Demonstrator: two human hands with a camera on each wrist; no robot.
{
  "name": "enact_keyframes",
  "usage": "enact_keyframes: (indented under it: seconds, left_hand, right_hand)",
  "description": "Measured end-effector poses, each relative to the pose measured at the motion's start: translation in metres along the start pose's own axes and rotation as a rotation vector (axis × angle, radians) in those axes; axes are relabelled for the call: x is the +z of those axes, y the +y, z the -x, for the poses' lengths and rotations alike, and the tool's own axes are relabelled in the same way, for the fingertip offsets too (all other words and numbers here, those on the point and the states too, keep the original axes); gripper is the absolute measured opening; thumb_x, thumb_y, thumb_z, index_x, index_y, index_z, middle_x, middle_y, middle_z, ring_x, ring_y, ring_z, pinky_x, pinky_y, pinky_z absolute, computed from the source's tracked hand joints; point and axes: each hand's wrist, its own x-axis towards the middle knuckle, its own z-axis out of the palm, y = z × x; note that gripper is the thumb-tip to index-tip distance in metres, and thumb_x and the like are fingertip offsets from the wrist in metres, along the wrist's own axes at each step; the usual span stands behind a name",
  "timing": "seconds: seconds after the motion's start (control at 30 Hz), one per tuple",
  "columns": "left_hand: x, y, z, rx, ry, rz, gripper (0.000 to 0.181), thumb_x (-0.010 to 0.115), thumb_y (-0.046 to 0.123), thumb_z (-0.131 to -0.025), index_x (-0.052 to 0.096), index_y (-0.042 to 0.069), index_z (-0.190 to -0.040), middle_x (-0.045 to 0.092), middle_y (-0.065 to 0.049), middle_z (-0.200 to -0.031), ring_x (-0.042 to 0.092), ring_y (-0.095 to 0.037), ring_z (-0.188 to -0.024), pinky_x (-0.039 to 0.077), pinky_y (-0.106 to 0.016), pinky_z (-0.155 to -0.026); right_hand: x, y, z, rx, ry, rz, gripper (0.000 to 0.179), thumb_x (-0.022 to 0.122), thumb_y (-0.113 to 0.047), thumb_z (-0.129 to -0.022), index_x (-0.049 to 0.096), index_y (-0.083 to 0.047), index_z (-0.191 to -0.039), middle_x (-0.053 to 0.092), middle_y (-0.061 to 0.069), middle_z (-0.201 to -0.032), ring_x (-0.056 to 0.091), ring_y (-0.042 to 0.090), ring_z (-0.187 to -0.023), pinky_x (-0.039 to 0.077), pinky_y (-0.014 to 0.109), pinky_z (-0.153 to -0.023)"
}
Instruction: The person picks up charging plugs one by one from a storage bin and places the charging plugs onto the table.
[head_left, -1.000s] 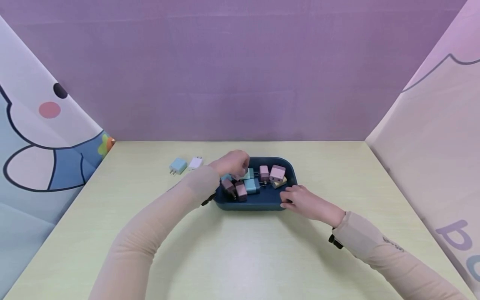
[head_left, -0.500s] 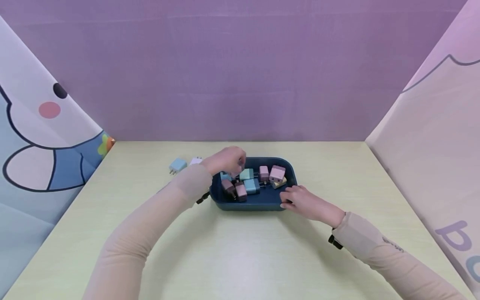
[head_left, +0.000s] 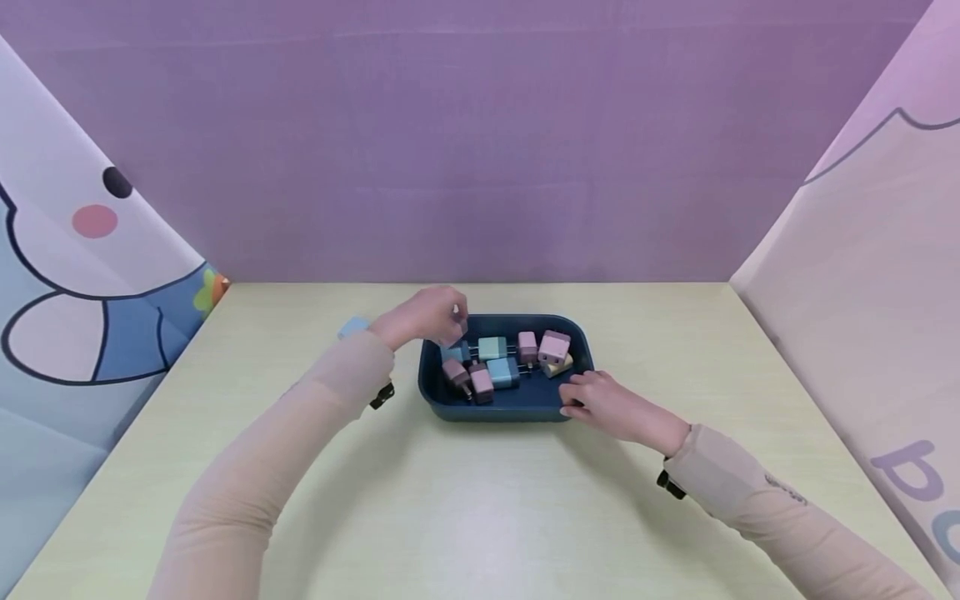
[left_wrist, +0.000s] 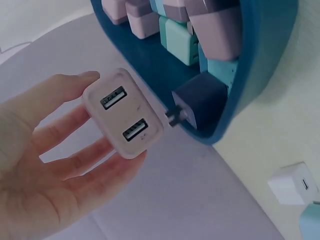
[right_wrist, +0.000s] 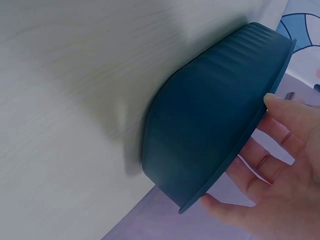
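My left hand [head_left: 426, 317] pinches a pale pink USB charger plug [left_wrist: 122, 114] between thumb and fingers, its two ports turned to the left wrist camera. It hovers by the back left corner of a dark blue tray [head_left: 525, 412]. Inside lie several charger plugs: a green one [head_left: 492, 347], a blue one [head_left: 502, 372], a pink one [head_left: 554, 346] and a yellow one [head_left: 559, 367] partly beneath it. A dark blue plug [left_wrist: 202, 97] sits near the tray's end in the left wrist view. My right hand [head_left: 611, 406] holds the tray's front right rim, thumb outside.
On the table [head_left: 495, 508], left of the tray, lie a white charger plug [left_wrist: 294, 184] and a light blue one [head_left: 352, 326], partly hidden by my left sleeve in the head view. A purple backdrop [head_left: 480, 150] rises behind the table, with printed cloths at both sides.
My left hand has moved left and slightly back, from over the plugs to the tray's back left corner. Its sleeve now covers the white plug in the head view. My right hand stays put.
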Motion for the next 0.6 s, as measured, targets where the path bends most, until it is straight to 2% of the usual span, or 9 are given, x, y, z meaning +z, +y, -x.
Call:
enact_keyframes:
  seconds: [0.13,0.37,0.6]
  left_hand:
    - [-0.003,-0.007,0.005,-0.004,0.031,0.014,0.027,0.057,0.005,-0.078,0.059,0.001,-0.105,0.057,-0.011,-0.103,0.051,-0.021,-0.087,0.046,-0.035,-0.078]
    - [-0.008,-0.02,0.014,-0.004,0.056,0.07,0.029,0.056,0.004,-0.077,0.058,-0.002,-0.105,0.059,-0.014,-0.102,0.056,-0.022,-0.083,0.048,-0.034,-0.073]
    - [-0.015,-0.034,0.022,-0.059,0.115,0.085,0.031,0.058,0.005,-0.077,0.058,-0.002,-0.107,0.057,-0.017,-0.104,0.054,-0.028,-0.092,0.044,-0.04,-0.081]
  right_hand:
    - [0.0,0.0,0.0,0.008,-0.005,0.002,0.021,0.061,-0.012,-0.083,0.046,-0.016,-0.068,0.035,-0.01,-0.062,0.032,0.008,-0.059,0.028,0.026,-0.061]
    - [-0.001,-0.001,0.0,0.034,-0.037,-0.013,0.02,0.059,-0.013,-0.084,0.046,-0.016,-0.069,0.036,-0.009,-0.063,0.033,0.009,-0.06,0.028,0.027,-0.063]
    - [0.0,0.0,0.0,0.033,-0.033,-0.017,0.019,0.059,-0.014,-0.084,0.046,-0.016,-0.07,0.037,-0.009,-0.064,0.034,0.009,-0.061,0.028,0.027,-0.063]
